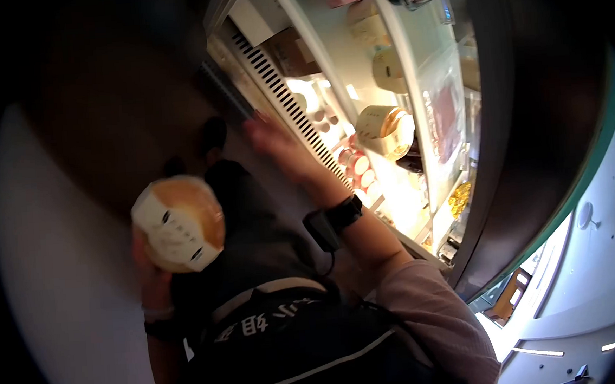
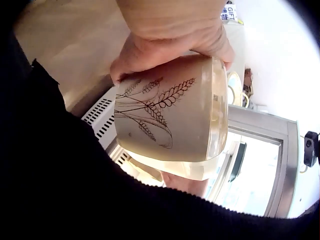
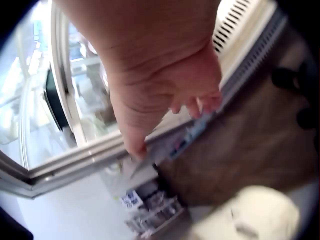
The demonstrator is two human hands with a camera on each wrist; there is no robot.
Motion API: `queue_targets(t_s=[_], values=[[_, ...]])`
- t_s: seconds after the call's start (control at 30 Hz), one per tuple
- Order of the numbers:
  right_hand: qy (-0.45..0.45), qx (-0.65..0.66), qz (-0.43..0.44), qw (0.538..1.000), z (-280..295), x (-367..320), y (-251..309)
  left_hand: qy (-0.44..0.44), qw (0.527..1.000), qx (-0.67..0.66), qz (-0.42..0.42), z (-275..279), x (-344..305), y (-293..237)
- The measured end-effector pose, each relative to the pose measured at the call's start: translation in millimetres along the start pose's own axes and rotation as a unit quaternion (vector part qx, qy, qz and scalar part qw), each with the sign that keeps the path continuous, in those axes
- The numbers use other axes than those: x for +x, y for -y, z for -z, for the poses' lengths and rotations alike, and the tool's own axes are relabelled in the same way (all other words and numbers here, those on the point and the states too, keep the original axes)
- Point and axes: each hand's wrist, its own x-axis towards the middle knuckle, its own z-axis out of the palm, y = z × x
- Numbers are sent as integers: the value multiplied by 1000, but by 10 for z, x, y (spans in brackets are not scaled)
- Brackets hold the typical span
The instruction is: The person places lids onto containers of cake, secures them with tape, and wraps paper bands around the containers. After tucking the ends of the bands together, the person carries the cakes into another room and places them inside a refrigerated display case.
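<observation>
My left hand (image 1: pixel 150 265) grips a round food tub (image 1: pixel 180 224) at the left in the head view, out over the floor. A cream paper band wraps it, and something brown shows through the clear parts. In the left wrist view, thumb and fingers spread round the tub (image 2: pixel 165 107), whose band carries a wheat drawing. My right hand (image 1: pixel 280 148), blurred, is held by the front edge of the lit display fridge (image 1: pixel 272 74). Nothing is in the right hand (image 3: pixel 165 95), and its fingers are loosely bent.
Inside the fridge, a similar tub (image 1: pixel 387 131) stands on a shelf, with red-topped jars (image 1: pixel 355 164) near it. A slotted grille (image 1: pixel 280 88) runs along the fridge's front. In the right wrist view, a small rack (image 3: pixel 157 215) with packets stands beyond the fridge.
</observation>
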Motion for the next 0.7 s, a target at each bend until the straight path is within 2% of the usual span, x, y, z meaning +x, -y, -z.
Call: queue_targets(t_s=[0.03, 0.07, 0.1, 0.13, 0.17, 0.2, 0.3, 0.37, 0.4, 0.47, 0.5, 0.53, 0.6, 0.63, 0.7], values=[[100, 47, -85, 990, -288, -192, 34, 25, 995, 88, -34, -70, -42, 66], [170, 82, -104, 976, -414, -353, 37, 53, 998, 18, 17, -136, -61, 163], [191, 84, -101, 973, -437, -407, -73, 31, 997, 9, 70, -155, 1, 261], [210, 82, -96, 970, -463, -394, -152, 33, 995, 28, 86, -226, 63, 264], [198, 107, -92, 970, -401, -402, -219, 69, 995, -19, 75, -298, 73, 292], [208, 86, -74, 972, -309, -473, -37, 85, 995, 42, 37, -232, 145, 413], [208, 52, -51, 975, -169, -594, 56, 126, 989, 63, 43, -461, 176, 436], [161, 112, -45, 979, -20, -623, 90, 131, 991, 14, -4, -676, 181, 440], [136, 234, -17, 963, 13, -621, 83, 141, 990, 11, -6, -709, 192, 420], [59, 282, -52, 956, 347, -589, 1, 62, 994, 89, -5, -689, 171, 359], [-9, 309, 7, 951, 483, -524, -67, 81, 990, 114, -10, -663, 149, 311], [-21, 333, 37, 942, 646, -436, -45, 68, 990, 124, 0, -626, 144, 267], [-106, 306, 122, 938, 947, -221, 17, 29, 991, 127, 42, -528, 134, 237], [-111, 301, 162, 933, 1109, -104, 30, 37, 991, 127, 35, -480, 114, 232], [-188, 324, 161, 913, 1382, 83, 7, -14, 987, 144, 75, -404, 70, 245]])
